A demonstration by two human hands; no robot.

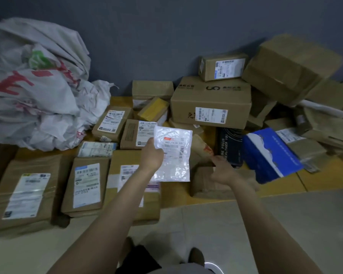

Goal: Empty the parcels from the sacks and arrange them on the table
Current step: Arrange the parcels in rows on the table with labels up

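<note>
Yellow worktop (321, 175) by a grey wall (147, 36), sacks (34, 91) heaped left, one blue box (269, 153) right; left grip (151, 155) pinches one white pouch (174, 153), right grip (224, 171) slack

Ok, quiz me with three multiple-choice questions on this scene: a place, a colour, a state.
1. The sacks are heaped: A) far right B) far left C) on the floor tiles.
2. The box right of the black box is: A) red B) green C) blue.
3. The left hand is: A) holding the plastic mailer B) empty C) gripping a sack.
Answers: 1 B, they fill the left edge; 2 C, the blue box lies there; 3 A, it pinches the mailer's edge.
</note>
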